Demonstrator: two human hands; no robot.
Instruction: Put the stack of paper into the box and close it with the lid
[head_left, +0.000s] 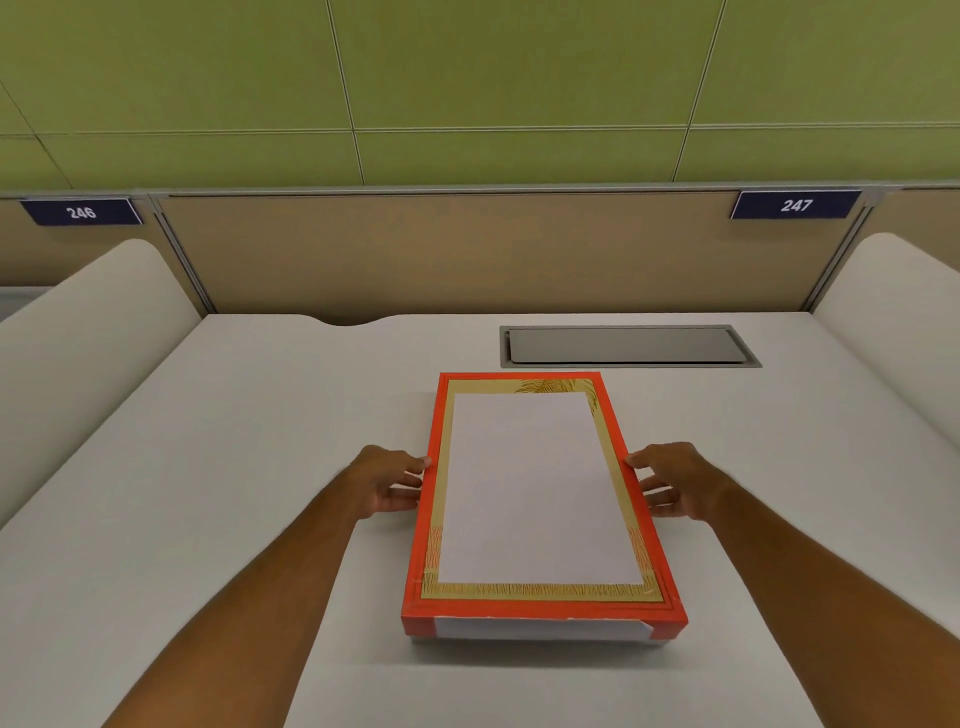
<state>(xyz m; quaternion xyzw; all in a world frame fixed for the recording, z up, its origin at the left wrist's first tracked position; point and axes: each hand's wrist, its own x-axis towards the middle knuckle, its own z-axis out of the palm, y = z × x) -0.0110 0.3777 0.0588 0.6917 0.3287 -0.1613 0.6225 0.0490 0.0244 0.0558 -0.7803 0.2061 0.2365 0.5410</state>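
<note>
A flat red box (540, 609) lies lengthwise on the white desk in front of me. Inside its red rim runs a gold patterned border around a white sheet of paper (535, 488). I cannot tell whether a lid is on it. A thin grey base edge shows under the near end. My left hand (387, 483) presses its fingertips against the left long side. My right hand (675, 480) does the same on the right long side. The box is held between both hands.
The white desk (234, 493) has a grey recessed cable hatch (623, 345) just behind the box. A tan partition (441, 249) closes the back, with plates 246 (81, 212) and 247 (796, 205). Rounded white dividers (88, 322) (893, 296) flank the desk.
</note>
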